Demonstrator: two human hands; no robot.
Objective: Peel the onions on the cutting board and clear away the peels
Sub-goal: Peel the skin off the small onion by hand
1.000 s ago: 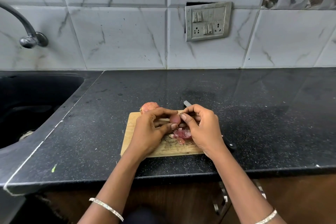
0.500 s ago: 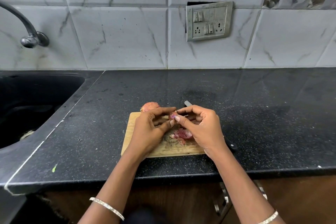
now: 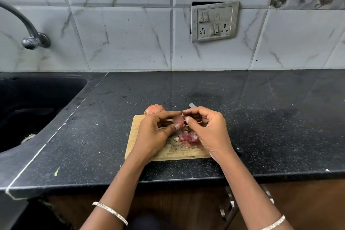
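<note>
Black speckled tabletop (image 3: 261,117): wooden cutting board (image 3: 134,136) mid front edge, unpeeled onion (image 3: 154,109) at the board's far-left corner, knife (image 3: 192,106) along its right edge, green scrap (image 3: 56,172) near the front-left corner.

Left hand (image 3: 152,134) and right hand (image 3: 210,132) fingertip to fingertip, fingers curled inward.

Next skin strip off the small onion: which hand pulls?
Right, probably. The left hand grips the small pinkish round onion over the wooden cutting board, while the right hand pinches at its right side, directly above the pile of purple peels.
</note>
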